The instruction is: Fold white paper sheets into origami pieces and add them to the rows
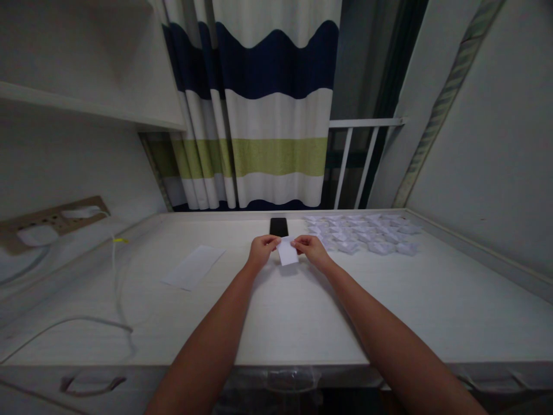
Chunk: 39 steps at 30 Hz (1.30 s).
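Observation:
Between both hands, a small rectangular piece of white paper [287,253] is held up just over the desk. My left hand [261,251] pinches its upper left edge, and my right hand [314,250] pinches the upper right edge. Directly behind the paper lies a black phone [279,226], its lower part partly covered by the hands and paper. To the left, a flat sheet of white paper [194,267] rests on the desk. Several rows of small folded white paper pieces [348,246] sit at the back right, beyond my right hand.
The white desk [415,305] runs back to a striped curtain [276,121] and a white railing [363,123]. A power strip [56,223] with plugs is on the left wall. A white cable [86,318] trails over the left side. Drawers are below the front edge.

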Each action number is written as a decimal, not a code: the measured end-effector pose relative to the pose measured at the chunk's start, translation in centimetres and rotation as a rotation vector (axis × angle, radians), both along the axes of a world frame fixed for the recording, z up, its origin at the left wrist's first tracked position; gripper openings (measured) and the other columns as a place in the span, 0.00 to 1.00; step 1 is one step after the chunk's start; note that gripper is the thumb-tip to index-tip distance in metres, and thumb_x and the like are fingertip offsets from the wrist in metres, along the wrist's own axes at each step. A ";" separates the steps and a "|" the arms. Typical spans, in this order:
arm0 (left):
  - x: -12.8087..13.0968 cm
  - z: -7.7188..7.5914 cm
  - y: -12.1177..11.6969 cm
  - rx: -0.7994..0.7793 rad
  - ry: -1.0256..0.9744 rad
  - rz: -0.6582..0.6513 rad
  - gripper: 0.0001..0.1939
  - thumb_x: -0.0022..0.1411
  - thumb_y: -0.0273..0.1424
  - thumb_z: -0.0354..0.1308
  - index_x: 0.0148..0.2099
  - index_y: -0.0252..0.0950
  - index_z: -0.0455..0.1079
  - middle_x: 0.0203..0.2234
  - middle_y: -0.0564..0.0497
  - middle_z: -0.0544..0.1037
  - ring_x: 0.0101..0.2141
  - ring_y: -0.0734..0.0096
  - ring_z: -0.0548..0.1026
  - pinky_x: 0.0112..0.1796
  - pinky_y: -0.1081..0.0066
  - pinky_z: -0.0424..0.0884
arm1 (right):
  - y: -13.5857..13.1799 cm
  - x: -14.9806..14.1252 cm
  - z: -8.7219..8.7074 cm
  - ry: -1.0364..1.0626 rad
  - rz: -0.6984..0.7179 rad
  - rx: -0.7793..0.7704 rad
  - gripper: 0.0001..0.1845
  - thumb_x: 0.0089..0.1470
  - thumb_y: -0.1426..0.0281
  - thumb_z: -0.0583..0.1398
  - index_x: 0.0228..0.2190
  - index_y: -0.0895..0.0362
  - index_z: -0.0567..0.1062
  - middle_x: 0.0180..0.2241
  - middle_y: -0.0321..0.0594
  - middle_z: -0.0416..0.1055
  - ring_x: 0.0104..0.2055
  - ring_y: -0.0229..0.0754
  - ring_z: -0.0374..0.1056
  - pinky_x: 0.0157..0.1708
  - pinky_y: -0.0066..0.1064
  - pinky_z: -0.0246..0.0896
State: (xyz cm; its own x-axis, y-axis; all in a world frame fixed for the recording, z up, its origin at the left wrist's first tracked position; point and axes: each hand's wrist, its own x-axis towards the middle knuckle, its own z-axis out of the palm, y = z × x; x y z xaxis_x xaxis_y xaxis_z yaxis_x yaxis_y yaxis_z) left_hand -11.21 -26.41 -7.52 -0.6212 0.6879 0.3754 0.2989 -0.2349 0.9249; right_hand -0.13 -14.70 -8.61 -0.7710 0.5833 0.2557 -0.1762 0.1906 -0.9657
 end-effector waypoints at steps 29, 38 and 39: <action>-1.0 -0.4 0.2 0.057 0.013 0.125 0.12 0.42 0.37 0.59 0.25 0.32 0.72 0.14 0.55 0.67 0.19 0.78 0.61 0.22 0.75 0.58 | -0.4 0.2 0.0 -0.064 0.101 -0.067 0.17 0.29 0.60 0.65 0.19 0.60 0.71 0.16 0.33 0.68 0.19 0.33 0.64 0.22 0.26 0.59; -0.9 -0.2 0.0 0.064 0.032 0.149 0.14 0.43 0.39 0.58 0.26 0.32 0.72 0.15 0.55 0.68 0.19 0.78 0.61 0.23 0.75 0.58 | -0.3 0.1 -0.2 -0.048 0.119 -0.087 0.15 0.30 0.63 0.66 0.20 0.60 0.71 0.18 0.34 0.69 0.19 0.33 0.66 0.21 0.25 0.61; -0.9 -0.2 0.0 0.069 0.029 0.156 0.14 0.43 0.39 0.58 0.26 0.32 0.72 0.15 0.55 0.68 0.19 0.78 0.61 0.22 0.75 0.58 | -0.3 0.1 -0.2 -0.049 0.123 -0.107 0.15 0.30 0.63 0.66 0.21 0.60 0.71 0.19 0.34 0.70 0.19 0.34 0.67 0.21 0.25 0.61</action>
